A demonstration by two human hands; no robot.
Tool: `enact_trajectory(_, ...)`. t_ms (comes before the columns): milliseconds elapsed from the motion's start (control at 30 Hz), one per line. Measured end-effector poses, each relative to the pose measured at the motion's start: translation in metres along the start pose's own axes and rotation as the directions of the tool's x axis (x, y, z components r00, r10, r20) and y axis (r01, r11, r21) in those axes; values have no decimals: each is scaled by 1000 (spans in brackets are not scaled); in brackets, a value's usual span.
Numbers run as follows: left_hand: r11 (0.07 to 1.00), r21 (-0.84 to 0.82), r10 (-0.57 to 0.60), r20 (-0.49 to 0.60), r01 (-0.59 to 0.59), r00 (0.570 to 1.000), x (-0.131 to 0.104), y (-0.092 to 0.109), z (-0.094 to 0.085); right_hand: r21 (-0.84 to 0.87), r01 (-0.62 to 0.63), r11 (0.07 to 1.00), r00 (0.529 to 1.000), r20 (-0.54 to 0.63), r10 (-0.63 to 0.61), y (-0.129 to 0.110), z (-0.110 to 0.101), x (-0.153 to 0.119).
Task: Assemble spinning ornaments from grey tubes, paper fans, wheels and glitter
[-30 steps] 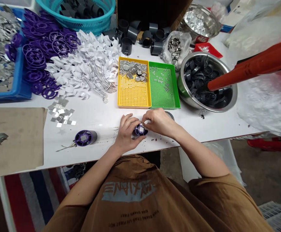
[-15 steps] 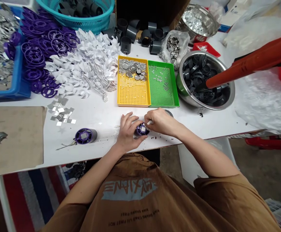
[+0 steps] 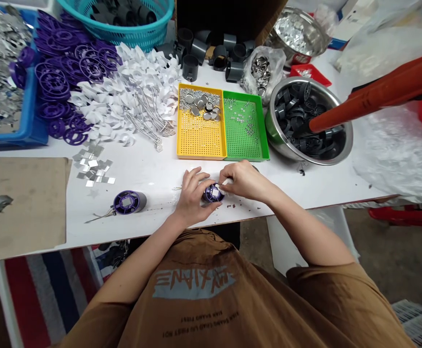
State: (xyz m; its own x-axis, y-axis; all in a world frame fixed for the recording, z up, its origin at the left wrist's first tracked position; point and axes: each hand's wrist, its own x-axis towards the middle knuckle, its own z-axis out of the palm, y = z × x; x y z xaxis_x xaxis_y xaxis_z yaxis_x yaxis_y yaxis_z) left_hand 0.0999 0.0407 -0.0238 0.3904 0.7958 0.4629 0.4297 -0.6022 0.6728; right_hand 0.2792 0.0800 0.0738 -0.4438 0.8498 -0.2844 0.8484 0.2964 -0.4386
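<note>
My left hand (image 3: 193,199) is wrapped round a dark cylindrical housing with a purple spoked ring (image 3: 213,193) on top, a pale square at its centre. The housing stands on the white table, its ring facing up. At the ring's upper right edge, my right hand (image 3: 240,181) pinches a small white piece (image 3: 226,181), mostly covered by the fingers, so its kind is unclear. A second dark housing with a purple ring (image 3: 128,202) stands to the left, thin wires trailing from its side.
Beyond the hands sit a yellow tray (image 3: 200,140) and a green tray (image 3: 249,145) with small metal parts. A steel bowl (image 3: 346,145) of black parts stands right, under an orange-handled tool (image 3: 373,99). Purple rings (image 3: 53,79), white pieces (image 3: 105,104) and silver squares (image 3: 94,163) lie left.
My right hand has shifted very slightly at the ring's edge, still pinching the white piece. My left hand keeps its hold on the housing.
</note>
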Motion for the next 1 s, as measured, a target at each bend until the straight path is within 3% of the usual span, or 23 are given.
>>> enact_trajectory(267,999,36,-36,2,36,999,0,0,2,-169,58,984,998,34,-53,-7,-1,5)
enact_trajectory(433,999,23,-23,5,23,1000,0,1,2,-176,56,983,998,4,-56,-11,0,6)
enact_trajectory(567,997,61,-47,-1,47,999,-1,3,2,-82,24,996,1000,17,-23,-6,1,-8)
enact_trajectory(667,997,71,-35,-28,37,999,-1,3,2,96,-89,991,988,-121,100,5,2,-27)
enact_trajectory(800,997,66,-20,-63,25,998,-1,2,3,407,-215,888,898,-276,344,27,7,-64)
enact_trajectory(933,994,100,-44,-65,51,997,-2,3,5,670,-181,720,815,-307,491,60,13,-102)
enact_trajectory(1000,991,122,-46,-70,54,997,-2,3,5,717,-143,682,720,-397,569,85,17,-115)
